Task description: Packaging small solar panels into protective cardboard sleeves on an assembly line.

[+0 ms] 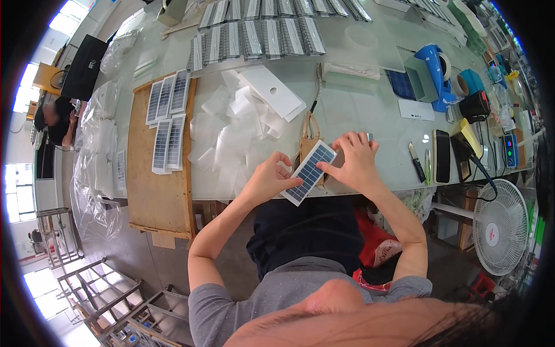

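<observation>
A small solar panel (pixel 310 172) with dark blue cells and a white border is held at a slant over the table's near edge. My left hand (pixel 269 178) grips its lower left side, thumb on the face and the other fingers curled. My right hand (pixel 355 161) is at its upper right end, thumb pressed on the cells, fingers bent beyond the edge; what those fingertips touch is hidden. Just behind the panel lies a brown wooden fixture (pixel 310 128) with a cord running from it. Crumpled white film pieces (pixel 234 130) and white sheets (pixel 272 92) lie to the left.
More solar panels (pixel 168 141) lie on a wooden board (pixel 141 173) at left. Rows of wrapped panels (pixel 272 37) fill the far side. At right are a knife (pixel 415 162), a phone (pixel 441 156), a blue tape dispenser (pixel 436 75) and a white fan (pixel 500 226).
</observation>
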{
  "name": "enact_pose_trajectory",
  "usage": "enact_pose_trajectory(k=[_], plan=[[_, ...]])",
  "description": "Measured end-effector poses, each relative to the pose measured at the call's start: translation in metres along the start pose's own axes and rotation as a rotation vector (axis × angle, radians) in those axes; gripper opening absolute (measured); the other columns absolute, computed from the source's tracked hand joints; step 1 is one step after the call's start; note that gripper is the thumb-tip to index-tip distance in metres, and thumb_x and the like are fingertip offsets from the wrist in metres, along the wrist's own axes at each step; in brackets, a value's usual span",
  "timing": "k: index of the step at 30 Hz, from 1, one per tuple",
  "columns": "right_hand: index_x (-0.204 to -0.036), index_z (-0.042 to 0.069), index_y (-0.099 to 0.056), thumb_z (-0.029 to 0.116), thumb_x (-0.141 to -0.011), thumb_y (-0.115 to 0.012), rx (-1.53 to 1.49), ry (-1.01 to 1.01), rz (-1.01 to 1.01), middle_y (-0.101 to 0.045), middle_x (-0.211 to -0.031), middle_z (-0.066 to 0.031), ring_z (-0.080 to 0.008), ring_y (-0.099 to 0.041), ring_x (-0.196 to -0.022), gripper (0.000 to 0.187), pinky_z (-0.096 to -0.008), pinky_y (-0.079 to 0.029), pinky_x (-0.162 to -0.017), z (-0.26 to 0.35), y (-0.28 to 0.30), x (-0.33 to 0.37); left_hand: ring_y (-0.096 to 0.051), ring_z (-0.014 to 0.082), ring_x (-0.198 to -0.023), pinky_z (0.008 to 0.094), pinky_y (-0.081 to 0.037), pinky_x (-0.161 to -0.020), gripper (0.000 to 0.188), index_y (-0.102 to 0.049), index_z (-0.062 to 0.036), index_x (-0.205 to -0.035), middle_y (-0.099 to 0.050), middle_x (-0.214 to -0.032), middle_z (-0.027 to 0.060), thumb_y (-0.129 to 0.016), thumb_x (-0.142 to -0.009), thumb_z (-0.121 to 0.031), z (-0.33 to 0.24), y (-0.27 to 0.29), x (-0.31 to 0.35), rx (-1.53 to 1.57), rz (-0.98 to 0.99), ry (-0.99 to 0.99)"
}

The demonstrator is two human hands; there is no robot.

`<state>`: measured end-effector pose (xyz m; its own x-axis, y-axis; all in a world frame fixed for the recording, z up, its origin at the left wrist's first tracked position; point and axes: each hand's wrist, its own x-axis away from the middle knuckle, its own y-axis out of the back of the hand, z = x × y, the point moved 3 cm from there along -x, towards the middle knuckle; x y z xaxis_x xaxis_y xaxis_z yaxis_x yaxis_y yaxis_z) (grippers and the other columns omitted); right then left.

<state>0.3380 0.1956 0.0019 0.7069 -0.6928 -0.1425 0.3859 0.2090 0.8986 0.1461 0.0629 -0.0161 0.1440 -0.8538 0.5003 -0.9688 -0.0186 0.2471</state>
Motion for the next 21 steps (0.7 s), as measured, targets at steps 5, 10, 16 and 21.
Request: enact_pose_trajectory(k=[5,10,16,21], plan=[[-0.104,0.014,-0.057,0.046,-0.068,-0.084,-0.042,-0.001,-0.05,-0.053,-0.106,-0.0032,-0.0254,-0.046,-0.105,0.055,-0.0436,-0.027,-0.089,0.001,0.0,0.003,-0.068,0.0169,-0.078,0.0296,-0.052,-0.069,0.054,-0.051,0.0003,-0.109,-0.07,-0.084,0.0123,-0.085,-0.076,-0.025,0.007,-0.003,-0.003,0.032,0.02,-0.009],[-0.105,0.014,-0.055,0.039,-0.066,-0.086,-0.075,-0.006,-0.08,-0.051,-0.109,-0.0042,-0.0268,-0.046,-0.107,0.056,-0.0443,-0.027,-0.089,0.01,0.001,0.005,-0.066,0.0137,-0.087,0.0297,-0.052,-0.075,0.044,-0.05,0.0013,-0.109,-0.068,-0.094,0.0113,-0.08,-0.082,-0.015,0.015,-0.007,-0.004,0.142,0.046,-0.047],[-0.109,0.014,-0.057,0.033,-0.067,-0.086,-0.16,0.174,-0.073,-0.051,-0.114,-0.0063,-0.0289,-0.047,-0.111,0.055,-0.0449,-0.029,-0.091,0.031,0.003,0.004,-0.063,0.0138,-0.099,0.029,-0.051,-0.085,0.043,-0.049,0.0029,-0.125,-0.068,-0.107,0.0129,-0.07,-0.089,-0.007,0.025,-0.003,0.014,0.288,0.209,-0.042],[-0.108,0.015,-0.06,0.028,-0.072,-0.08,-0.113,0.197,-0.222,-0.058,-0.108,-0.0031,-0.0272,-0.05,-0.109,0.043,-0.0442,-0.032,-0.09,0.017,0.013,-0.046,-0.061,0.0116,-0.101,0.0268,-0.049,-0.087,0.046,-0.047,-0.0013,-0.134,-0.065,-0.11,0.006,-0.065,-0.091,-0.003,0.04,0.051,0.058,0.472,0.096,-0.066]])
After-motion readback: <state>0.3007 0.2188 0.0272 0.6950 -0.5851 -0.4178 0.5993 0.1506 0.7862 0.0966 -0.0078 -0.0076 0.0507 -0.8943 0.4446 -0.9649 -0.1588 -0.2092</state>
